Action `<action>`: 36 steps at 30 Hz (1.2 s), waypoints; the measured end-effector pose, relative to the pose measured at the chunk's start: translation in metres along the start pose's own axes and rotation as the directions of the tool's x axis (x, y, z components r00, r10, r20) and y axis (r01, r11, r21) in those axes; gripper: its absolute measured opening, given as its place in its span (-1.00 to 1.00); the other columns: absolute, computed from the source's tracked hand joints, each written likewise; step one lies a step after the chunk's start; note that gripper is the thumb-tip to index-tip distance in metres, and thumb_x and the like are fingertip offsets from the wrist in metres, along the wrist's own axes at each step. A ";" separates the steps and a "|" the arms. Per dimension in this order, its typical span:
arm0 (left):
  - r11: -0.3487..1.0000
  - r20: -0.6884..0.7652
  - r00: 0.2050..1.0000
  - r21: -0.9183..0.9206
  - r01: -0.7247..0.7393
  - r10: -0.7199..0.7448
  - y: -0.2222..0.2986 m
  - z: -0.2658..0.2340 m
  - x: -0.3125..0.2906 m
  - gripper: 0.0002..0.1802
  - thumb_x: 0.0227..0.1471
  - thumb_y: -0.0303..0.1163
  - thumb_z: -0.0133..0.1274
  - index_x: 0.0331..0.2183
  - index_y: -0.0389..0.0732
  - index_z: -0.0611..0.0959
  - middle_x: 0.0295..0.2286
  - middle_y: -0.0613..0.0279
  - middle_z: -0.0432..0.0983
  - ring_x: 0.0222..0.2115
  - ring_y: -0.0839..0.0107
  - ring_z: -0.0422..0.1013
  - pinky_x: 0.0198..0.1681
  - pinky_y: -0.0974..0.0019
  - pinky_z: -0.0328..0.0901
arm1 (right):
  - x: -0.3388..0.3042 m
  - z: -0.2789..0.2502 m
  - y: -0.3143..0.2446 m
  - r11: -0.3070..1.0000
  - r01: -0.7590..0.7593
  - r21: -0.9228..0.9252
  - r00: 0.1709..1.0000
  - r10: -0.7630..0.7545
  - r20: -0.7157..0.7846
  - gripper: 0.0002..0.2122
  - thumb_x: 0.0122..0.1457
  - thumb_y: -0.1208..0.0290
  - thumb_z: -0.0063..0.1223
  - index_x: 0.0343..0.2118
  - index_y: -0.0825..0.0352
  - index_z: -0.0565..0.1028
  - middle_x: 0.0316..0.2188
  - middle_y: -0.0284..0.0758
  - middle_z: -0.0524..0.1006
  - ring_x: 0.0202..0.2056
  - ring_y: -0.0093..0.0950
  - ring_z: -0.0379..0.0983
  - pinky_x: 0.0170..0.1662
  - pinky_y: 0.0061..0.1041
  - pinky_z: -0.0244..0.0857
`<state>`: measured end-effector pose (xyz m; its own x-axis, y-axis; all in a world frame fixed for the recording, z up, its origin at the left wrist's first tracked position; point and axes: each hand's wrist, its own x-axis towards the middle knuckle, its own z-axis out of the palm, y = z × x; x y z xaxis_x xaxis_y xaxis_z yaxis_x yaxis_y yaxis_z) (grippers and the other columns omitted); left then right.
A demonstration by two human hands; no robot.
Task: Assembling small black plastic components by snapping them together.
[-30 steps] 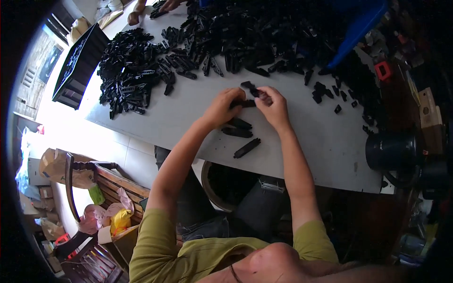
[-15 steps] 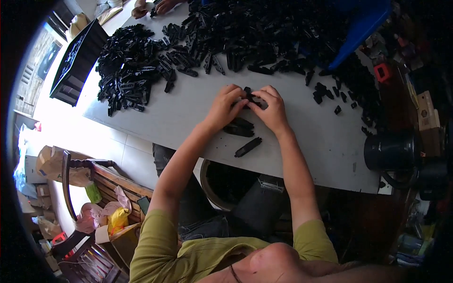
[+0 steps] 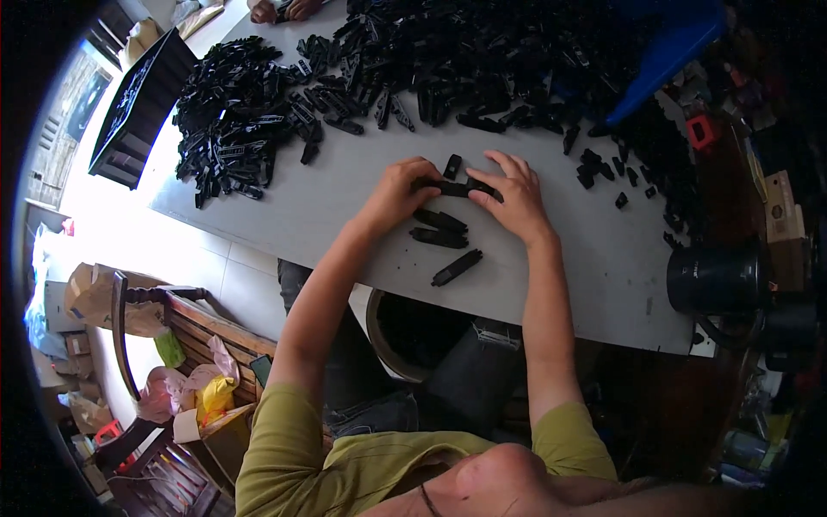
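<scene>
Grey table (image 3: pixel 594 258); heap of black parts (image 3: pixel 482 60) toward its far side. Seated person's left hand (image 3: pixel 401 194) pinches one end of a black bar (image 3: pixel 452 188); right hand (image 3: pixel 519 202) pinches the other between thumb and forefinger, remaining fingers spread. Bar lies between the hands, long axis left to right, crosswise to the person. Just beyond, I note a small black piece (image 3: pixel 453 165), lengthwise away from the person.

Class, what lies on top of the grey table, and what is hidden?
On the table lie heaped black parts and, apart from them, loose black pieces. The left hand and right hand hold another piece. Covered, and so unseen: the heap's lower layers and the surface beneath.
</scene>
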<state>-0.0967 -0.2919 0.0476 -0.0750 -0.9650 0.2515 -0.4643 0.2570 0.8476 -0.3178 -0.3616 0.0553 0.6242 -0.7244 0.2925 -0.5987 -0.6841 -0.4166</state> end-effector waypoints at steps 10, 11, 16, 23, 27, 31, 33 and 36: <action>0.998 0.028 1.000 -0.068 0.004 -0.002 -0.011 0.000 0.001 -0.79 -0.17 -0.68 0.16 -0.36 -0.34 0.59 -0.34 0.15 0.50 -0.31 0.30 0.47 -0.19 0.34 0.35 | -0.001 0.003 0.004 1.000 -0.025 -0.012 0.994 0.026 0.106 -0.64 0.02 0.10 0.18 -0.06 -0.14 0.55 0.21 -0.48 0.24 0.19 -0.31 0.05 0.26 -0.26 -0.16; 0.999 0.012 1.000 -0.054 -0.001 0.002 -0.010 0.001 0.001 -0.79 -0.17 -0.67 0.16 -0.36 -0.34 0.59 -0.34 0.14 0.50 -0.31 0.30 0.47 -0.20 0.34 0.35 | -0.002 0.004 0.006 1.000 -0.030 0.006 0.994 0.030 0.106 -0.64 0.02 0.08 0.17 -0.06 -0.16 0.55 0.21 -0.48 0.23 0.19 -0.31 0.05 0.26 -0.26 -0.17; 1.000 -0.014 1.000 0.005 0.019 -0.019 -0.001 0.002 0.000 -0.79 -0.17 -0.66 0.16 -0.36 -0.34 0.58 -0.35 0.14 0.50 -0.30 0.30 0.47 -0.20 0.34 0.35 | -0.002 0.009 0.013 1.000 -0.017 0.000 0.997 0.017 0.078 -0.64 0.02 -0.03 0.13 -0.08 -0.19 0.56 0.21 -0.44 0.23 0.19 -0.28 0.05 0.24 -0.21 -0.14; 1.000 -0.029 1.000 0.012 0.001 -0.001 -0.009 0.003 0.001 -0.81 -0.17 -0.63 0.20 -0.38 -0.36 0.58 -0.35 0.12 0.50 -0.30 0.28 0.48 -0.19 0.32 0.35 | -0.001 0.003 -0.004 0.998 -0.019 -0.066 0.996 0.024 0.085 -0.63 0.04 0.13 0.15 -0.03 -0.18 0.52 0.21 -0.43 0.22 0.19 -0.27 0.05 0.26 -0.22 -0.17; 1.000 -0.008 1.000 -0.006 -0.015 0.015 -0.013 0.000 0.000 -0.80 -0.16 -0.61 0.21 -0.37 -0.36 0.59 -0.32 0.11 0.51 -0.28 0.26 0.48 -0.17 0.30 0.36 | 0.001 0.006 -0.004 0.997 -0.014 -0.073 0.996 0.020 0.085 -0.62 0.04 0.16 0.16 -0.01 -0.17 0.51 0.22 -0.43 0.20 0.19 -0.25 0.05 0.26 -0.21 -0.16; 1.000 0.020 1.000 -0.014 0.008 -0.008 -0.006 -0.002 0.001 -0.80 -0.15 -0.61 0.20 -0.36 -0.35 0.59 -0.31 0.11 0.51 -0.27 0.26 0.48 -0.17 0.31 0.36 | -0.003 0.004 0.008 0.999 -0.002 -0.037 0.991 0.007 0.133 -0.60 0.05 0.17 0.16 0.01 -0.18 0.49 0.25 -0.43 0.16 0.22 -0.25 0.01 0.27 -0.23 -0.17; 0.998 0.056 0.998 -0.059 0.008 -0.005 -0.009 -0.005 0.001 -0.80 -0.14 -0.61 0.19 -0.35 -0.34 0.60 -0.31 0.11 0.51 -0.28 0.28 0.48 -0.18 0.32 0.36 | -0.003 0.004 0.008 1.000 -0.005 -0.012 0.986 0.007 0.165 -0.59 0.04 0.16 0.16 0.03 -0.18 0.48 0.26 -0.44 0.14 0.24 -0.24 -0.01 0.27 -0.24 -0.18; 0.999 0.048 0.999 -0.055 0.001 0.002 -0.008 -0.007 0.001 -0.82 -0.13 -0.61 0.18 -0.36 -0.34 0.60 -0.31 0.12 0.51 -0.29 0.28 0.48 -0.20 0.32 0.35 | -0.003 0.002 0.004 1.000 -0.016 -0.013 0.983 0.018 0.181 -0.58 0.06 0.14 0.14 0.04 -0.19 0.46 0.27 -0.43 0.13 0.26 -0.25 -0.04 0.28 -0.25 -0.19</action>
<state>-0.0872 -0.2945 0.0441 -0.1182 -0.9659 0.2302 -0.4156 0.2587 0.8720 -0.3215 -0.3623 0.0512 0.6941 -0.7090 0.1244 -0.6147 -0.6738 -0.4100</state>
